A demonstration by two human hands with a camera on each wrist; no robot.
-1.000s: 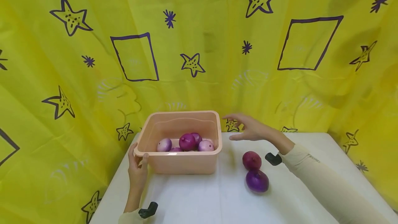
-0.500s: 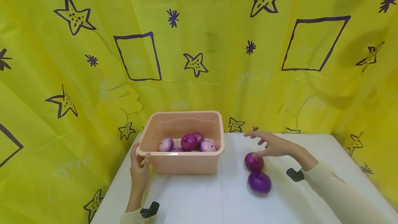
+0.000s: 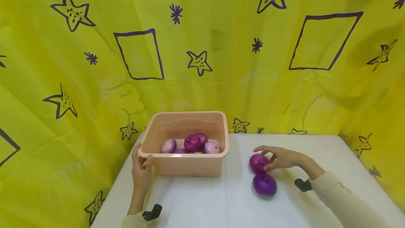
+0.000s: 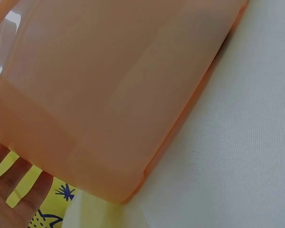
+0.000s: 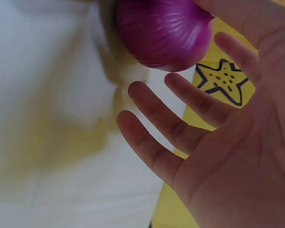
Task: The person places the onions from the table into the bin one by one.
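My left hand (image 3: 141, 177) grips the near left corner of a peach plastic bin (image 3: 190, 166), thumb on the front and fingers along the side. In the left wrist view those fingers (image 4: 19, 190) lie by the bin's outer wall. Several red onions (image 3: 192, 143) lie in the bin. My right hand (image 3: 283, 158) reaches over a magenta red onion (image 3: 257, 163) on the table, thumb overlapping its right side and index finger above its far side. The right wrist view shows that onion (image 5: 164, 35) with the other fingers spread apart below it. A darker purple onion (image 3: 264, 185) lies just in front.
A white cloth covers the table (image 3: 196, 203). Close behind it hangs a yellow curtain (image 3: 221, 90) with drawn stars and squares, which also runs along both sides.
My right hand has moved from beside the bin's right rim rightward and down to the magenta onion, its fingers coming around it. The left hand keeps its hold on the bin.
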